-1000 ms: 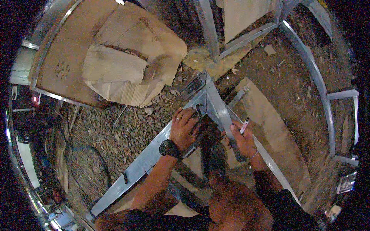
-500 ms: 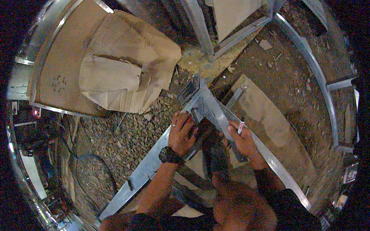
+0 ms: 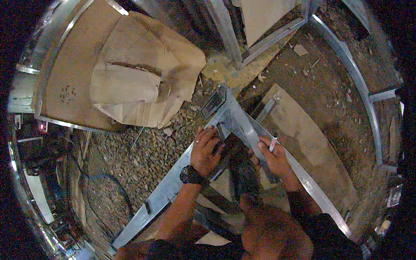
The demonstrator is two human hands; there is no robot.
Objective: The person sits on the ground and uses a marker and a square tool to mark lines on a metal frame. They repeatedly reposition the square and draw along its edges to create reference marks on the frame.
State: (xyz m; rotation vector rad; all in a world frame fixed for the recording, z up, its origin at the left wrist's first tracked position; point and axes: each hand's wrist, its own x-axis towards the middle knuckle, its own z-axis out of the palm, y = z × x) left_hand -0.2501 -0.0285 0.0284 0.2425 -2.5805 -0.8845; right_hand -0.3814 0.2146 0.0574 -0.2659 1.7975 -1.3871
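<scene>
Two long silvery metal bars meet in a V ahead of me, the left bar (image 3: 162,180) and the right bar (image 3: 310,184). My left hand (image 3: 205,152), with a dark wristwatch, lies over the left bar near the corner, its fingers bent round the edge. From the corner a shorter flat metal bar (image 3: 243,119) slants down toward my right hand (image 3: 275,159). That hand grips the short bar's side and also holds a white marker (image 3: 273,143) with a dark tip pointing up. A dark rectangular metal piece (image 3: 213,103) sits at the corner; my left fingertips lie just below it.
Torn cardboard (image 3: 130,82) covers the far left. Gravel (image 3: 151,151) lies left of the frame, with a dark cable (image 3: 115,182). A flat brown board (image 3: 299,125) rests on dirt at the right. Metal frames (image 3: 273,39) stand at the back. My knee (image 3: 275,227) is close below the hands.
The view has shifted very slightly. Both hands keep their places on the metal bars, and the marker stays in my right hand.
</scene>
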